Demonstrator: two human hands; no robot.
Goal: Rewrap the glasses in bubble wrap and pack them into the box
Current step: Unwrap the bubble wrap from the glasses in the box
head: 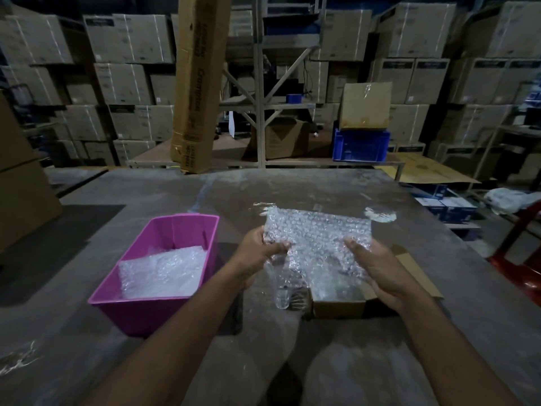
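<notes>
Both hands hold a bubble wrap sheet (316,235) up over the table (409,332). Left hand (257,256) pinches its left edge; right hand (377,268) grips the right edge, thumb on top. A glass (282,294) stands under the sheet, beside the cardboard box (339,307). Pink bin (140,312) at left holds more wrap (161,272).

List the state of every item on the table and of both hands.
Bubble wrap sheet: held up, spread between both hands.
Left hand: pinches the sheet's left edge.
Right hand: holds its right side.
Glass: upright, unwrapped.
Cardboard box: open.
Pink bin: holds bubble wrap.
</notes>
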